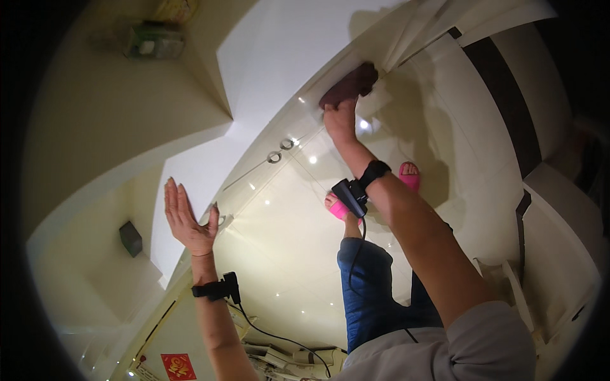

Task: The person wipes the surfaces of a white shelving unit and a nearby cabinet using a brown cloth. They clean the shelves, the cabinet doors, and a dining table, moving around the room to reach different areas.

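My right hand (340, 121) reaches forward with a dark maroon cloth (350, 86) in its grasp. The cloth is against or just in front of the glossy front of a white cabinet (259, 174), and it hides most of the fingers. Over the white ledge (281, 52) at the left, my left hand (193, 233) is empty, its fingers straight and its thumb spread. Whether its palm touches the ledge, I cannot tell. Ring-shaped metal handles (274, 157) sit on the cabinet front between the hands.
A dark grey block (130, 239) and a green-and-white box (155, 42) rest in wall recesses at left. My feet, in pink slippers (409, 177), stand on shiny floor tiles (286, 266). Cables (286, 339) hang from wrist-mounted devices. A red decoration (178, 366) is at lower left.
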Demonstrator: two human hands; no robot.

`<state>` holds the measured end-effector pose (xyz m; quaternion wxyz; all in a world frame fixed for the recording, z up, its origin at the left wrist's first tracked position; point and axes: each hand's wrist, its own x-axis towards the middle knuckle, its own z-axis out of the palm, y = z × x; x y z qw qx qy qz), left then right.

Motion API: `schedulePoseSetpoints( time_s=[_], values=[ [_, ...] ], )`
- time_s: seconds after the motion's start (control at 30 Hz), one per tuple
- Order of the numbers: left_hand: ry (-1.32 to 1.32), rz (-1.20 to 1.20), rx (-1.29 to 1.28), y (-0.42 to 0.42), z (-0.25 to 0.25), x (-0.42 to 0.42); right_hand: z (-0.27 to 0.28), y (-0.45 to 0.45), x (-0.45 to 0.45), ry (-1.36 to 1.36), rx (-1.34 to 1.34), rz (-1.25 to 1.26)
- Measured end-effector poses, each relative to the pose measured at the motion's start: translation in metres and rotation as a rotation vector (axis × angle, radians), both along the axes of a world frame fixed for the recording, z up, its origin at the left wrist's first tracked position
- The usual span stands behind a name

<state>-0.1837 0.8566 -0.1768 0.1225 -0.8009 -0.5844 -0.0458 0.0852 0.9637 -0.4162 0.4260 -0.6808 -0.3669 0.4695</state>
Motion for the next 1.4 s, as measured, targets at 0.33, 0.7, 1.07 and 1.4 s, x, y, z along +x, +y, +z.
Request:
schedulePoseSetpoints(
  time_s=[0.33, 0.7, 1.07, 1.4],
  values=[
    [-0.002, 0.127, 0.147, -0.002, -0.012, 0.019, -0.005, -0.079, -0.088, -0.07, 0.043, 0.217],
    [-0.523, -0.041, 0.422, -0.031, -0.157, 0.092, -0.177, -0.079, -0.114, 0.047, 0.108, -0.067],
    [-0.546, 0.053, 0.175, -0.02, -0.384, 0.13, -0.314, -0.06, -0.101, 0.976, -0.592, -0.227],
    [-0.39, -0.029, 0.385, 0.02, -0.454, 0.145, -0.452, 0.047, 0.06, 0.327, 0.239, -0.272]
  ],
)
